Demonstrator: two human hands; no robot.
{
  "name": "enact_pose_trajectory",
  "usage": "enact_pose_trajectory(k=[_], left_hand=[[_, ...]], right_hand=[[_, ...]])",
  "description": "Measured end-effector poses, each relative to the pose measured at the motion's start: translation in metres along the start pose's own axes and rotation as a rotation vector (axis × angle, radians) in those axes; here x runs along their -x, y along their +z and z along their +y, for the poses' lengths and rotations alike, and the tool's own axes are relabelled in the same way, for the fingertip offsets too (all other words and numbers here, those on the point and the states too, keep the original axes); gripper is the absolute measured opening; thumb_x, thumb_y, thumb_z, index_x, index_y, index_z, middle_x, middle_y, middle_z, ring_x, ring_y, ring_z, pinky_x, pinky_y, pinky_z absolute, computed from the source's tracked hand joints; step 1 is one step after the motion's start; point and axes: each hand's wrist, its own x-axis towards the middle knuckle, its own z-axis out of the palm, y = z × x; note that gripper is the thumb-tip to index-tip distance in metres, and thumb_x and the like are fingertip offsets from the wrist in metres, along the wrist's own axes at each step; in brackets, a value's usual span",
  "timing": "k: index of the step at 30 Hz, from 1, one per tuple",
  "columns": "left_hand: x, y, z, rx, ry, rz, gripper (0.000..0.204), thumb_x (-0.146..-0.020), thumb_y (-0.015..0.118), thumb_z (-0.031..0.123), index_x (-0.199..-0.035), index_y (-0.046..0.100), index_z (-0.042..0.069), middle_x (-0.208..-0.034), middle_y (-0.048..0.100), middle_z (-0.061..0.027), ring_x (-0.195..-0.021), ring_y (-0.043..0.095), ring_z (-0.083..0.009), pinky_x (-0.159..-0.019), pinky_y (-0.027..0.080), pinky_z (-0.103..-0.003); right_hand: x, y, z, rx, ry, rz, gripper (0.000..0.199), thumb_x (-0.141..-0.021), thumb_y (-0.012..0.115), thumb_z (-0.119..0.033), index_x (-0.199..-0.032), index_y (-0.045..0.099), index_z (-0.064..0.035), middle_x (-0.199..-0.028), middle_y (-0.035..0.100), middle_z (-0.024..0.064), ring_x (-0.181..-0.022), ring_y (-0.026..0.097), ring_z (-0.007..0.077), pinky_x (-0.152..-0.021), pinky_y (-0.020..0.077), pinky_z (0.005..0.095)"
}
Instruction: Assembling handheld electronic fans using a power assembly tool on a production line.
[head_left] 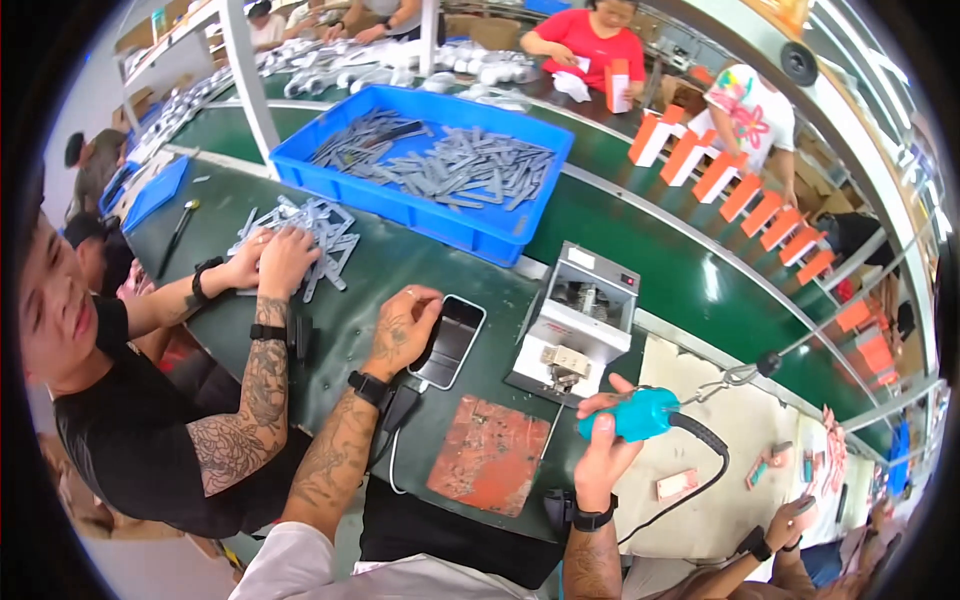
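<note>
My right hand [603,445] grips a teal electric screwdriver [640,414], its thumb and fingers wrapped round the body. A black cord curves down from the tool, and a metal hook on a line meets its right end. My left hand [402,328] rests on the table, fingers curled, at the left edge of a phone with a dark screen [449,342]. What those fingers hold, if anything, is hidden. Between my hands lies a worn reddish plate [488,455]. Just beyond the screwdriver stands a grey and white screw feeder [580,318].
A blue bin [400,207] of grey plastic strips stands ahead. At left, another person's hands [280,260] work over a pile of grey pieces [322,232]. Orange and white boxes [713,178] line the green conveyor [660,270]. Pinkish parts [678,485] lie on the pale mat [655,400].
</note>
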Motion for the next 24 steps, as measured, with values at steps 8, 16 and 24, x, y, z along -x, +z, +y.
enact_pose_trajectory(k=[8,16,24], left_hand=[[-0.009,0.01,-0.013,-0.014,0.118,-0.028,0.014,-0.098,0.066,0.012,-0.104,0.072,0.001,-0.094,0.07,-0.0114,-0.082,0.066,-0.021,-0.074,0.053,-0.032],[-0.006,0.008,-0.013,0.058,-0.002,-0.077,0.017,-0.103,0.062,0.016,-0.111,0.07,0.002,-0.095,0.069,-0.0059,-0.087,0.065,-0.0143,-0.08,0.052,-0.03],[-0.01,0.008,-0.02,0.045,0.001,-0.133,0.021,-0.105,0.06,0.018,-0.114,0.069,0.001,-0.096,0.07,-0.0055,-0.087,0.064,-0.0127,-0.08,0.051,-0.029]], right_hand=[[0.001,-0.011,-0.004,-0.083,0.076,-0.043,0.064,-0.098,0.069,-0.041,-0.139,0.05,0.0051,-0.097,0.069,0.0067,-0.087,0.062,0.0138,-0.078,0.0498,0.0299],[0.0,-0.015,0.006,-0.168,0.08,-0.102,0.043,-0.095,0.069,-0.004,-0.135,0.053,0.0027,-0.101,0.069,0.0067,-0.086,0.062,0.0115,-0.078,0.0522,0.0289],[-0.005,-0.019,0.005,-0.008,-0.089,-0.144,0.041,-0.097,0.066,-0.006,-0.135,0.052,0.003,-0.102,0.067,0.007,-0.088,0.06,0.0107,-0.08,0.0503,0.0294]])
